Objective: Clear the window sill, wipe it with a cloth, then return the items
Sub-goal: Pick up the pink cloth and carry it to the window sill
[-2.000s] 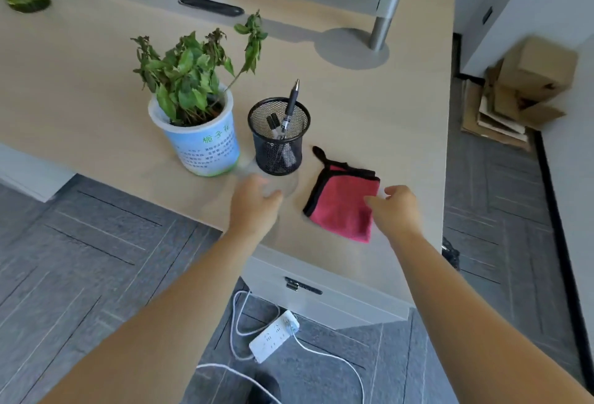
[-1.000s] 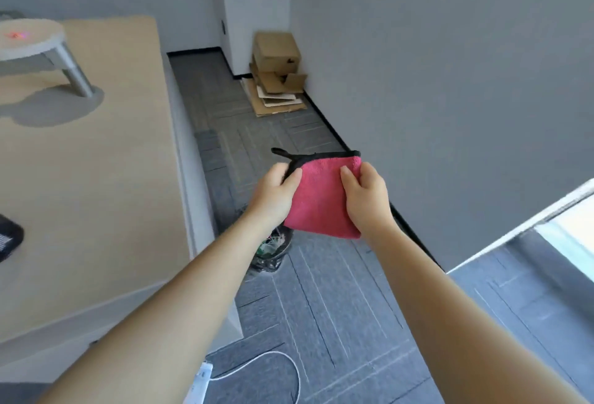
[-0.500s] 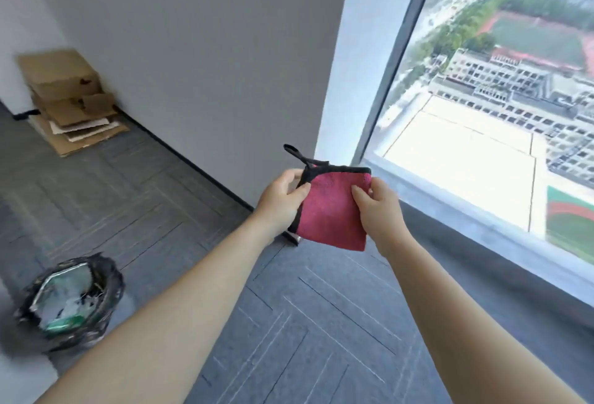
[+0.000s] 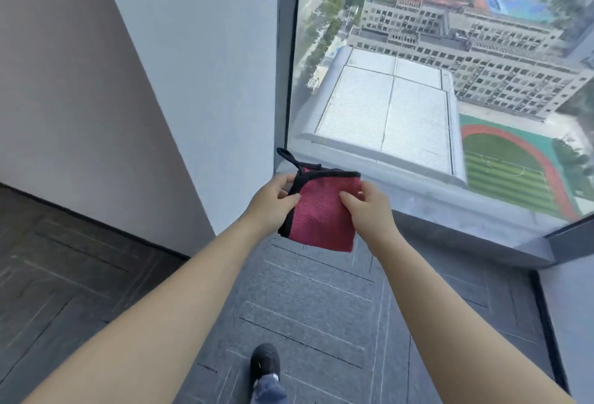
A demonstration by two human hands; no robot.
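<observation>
Both hands, left hand (image 4: 273,199) and right hand (image 4: 369,207), pinch a fuzzy, black-edged pink cloth (image 4: 319,214) between them; the smooth grey window sill (image 4: 450,207) lies just beyond, ribbed grey carpet floor (image 4: 308,307) below.

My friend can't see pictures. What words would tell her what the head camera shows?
Two bare hands, left hand and right hand, hold up a folded pink cloth with black edging in front of a grey window sill. A big window looks down on buildings and a sports field far below.

Folded pink cloth (image 4: 321,210) with black trim and loop, held upright before grey window sill (image 4: 450,207)
</observation>
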